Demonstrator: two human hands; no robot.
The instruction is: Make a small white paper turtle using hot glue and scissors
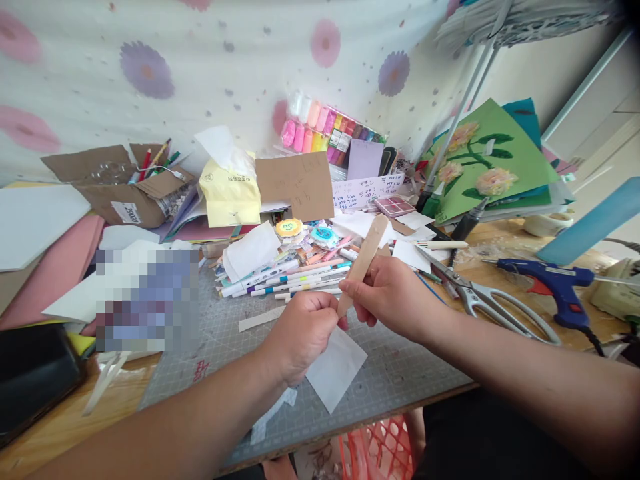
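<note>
Between my two hands a flat tan strip [370,247], with a blunt upper end, slants up to the right; I cannot tell whether it is wood or cardboard. My left hand [310,330] is closed in a pinch at its lower end. Higher on the strip, the thumb and fingers of my right hand [390,293] grip it. Below the hands a square of white paper [337,373] lies on the grey cutting mat [210,400]. A narrow white strip [261,319] rests to the left, behind my left hand.
Behind the hands lie several marker pens [300,280]. To the right are large scissors [490,300] and a blue glue gun [555,283]. A cardboard box [120,200] stands at the back left. A red basket [380,447] sits below the table edge.
</note>
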